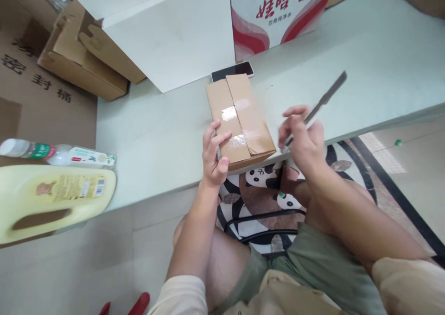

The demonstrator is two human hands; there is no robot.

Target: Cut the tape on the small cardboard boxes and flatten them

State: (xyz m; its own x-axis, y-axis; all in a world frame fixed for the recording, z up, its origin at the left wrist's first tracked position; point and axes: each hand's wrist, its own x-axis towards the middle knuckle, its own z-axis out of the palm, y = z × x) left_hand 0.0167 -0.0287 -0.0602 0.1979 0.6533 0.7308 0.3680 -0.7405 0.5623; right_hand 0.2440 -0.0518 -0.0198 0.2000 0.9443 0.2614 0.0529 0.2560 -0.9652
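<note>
A small brown cardboard box (251,118) lies on the pale table (153,134), near its front edge. Clear tape crosses the seam between its top flaps at two places. My left hand (216,155) rests on the box's left side and top, fingers bent and apart, the thumb at the near corner. To the right of the box, my right hand (302,132) is closed around a long, narrow knife-like tool (327,95), its dark end pointing up and away to the right. This hand is slightly blurred and apart from the box.
Behind the box lie a phone (246,68), a white box (174,41) and a red-and-white carton (274,21). Brown cartons (86,69) stand at the left, with a plastic bottle (62,154) and a yellow jug (79,185) below them.
</note>
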